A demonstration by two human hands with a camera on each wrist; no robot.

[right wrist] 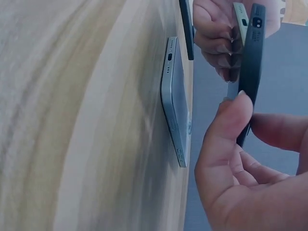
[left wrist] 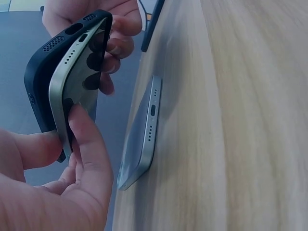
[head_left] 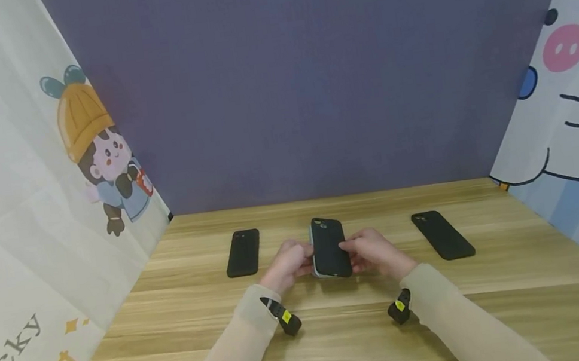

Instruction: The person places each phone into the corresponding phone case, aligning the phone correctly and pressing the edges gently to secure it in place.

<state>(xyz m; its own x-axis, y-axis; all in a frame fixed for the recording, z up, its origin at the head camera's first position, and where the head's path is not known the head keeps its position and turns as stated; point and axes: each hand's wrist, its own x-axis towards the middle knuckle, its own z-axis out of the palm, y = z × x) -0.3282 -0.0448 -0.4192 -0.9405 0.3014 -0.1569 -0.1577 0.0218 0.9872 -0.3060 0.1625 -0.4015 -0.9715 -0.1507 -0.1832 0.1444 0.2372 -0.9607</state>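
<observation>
A black phone case (head_left: 331, 250) is held above the table, back side up, between both hands. Inside it a silvery phone (left wrist: 58, 91) sits tilted, one long side standing out from the case, as the left wrist view shows. My left hand (head_left: 292, 259) pinches phone and case together at their left edge, thumb on the case and fingers on the screen side. On the opposite edge, my right hand (head_left: 373, 250) grips the case with its thumb and fingers. Beneath them a second silvery phone (left wrist: 147, 132) lies on the table.
On the wooden table (head_left: 341, 336), a black phone or case (head_left: 243, 253) lies to the left and another black phone or case (head_left: 443, 235) to the right. A dark panel (head_left: 310, 81) stands behind, with printed curtains (head_left: 9, 197) at the sides.
</observation>
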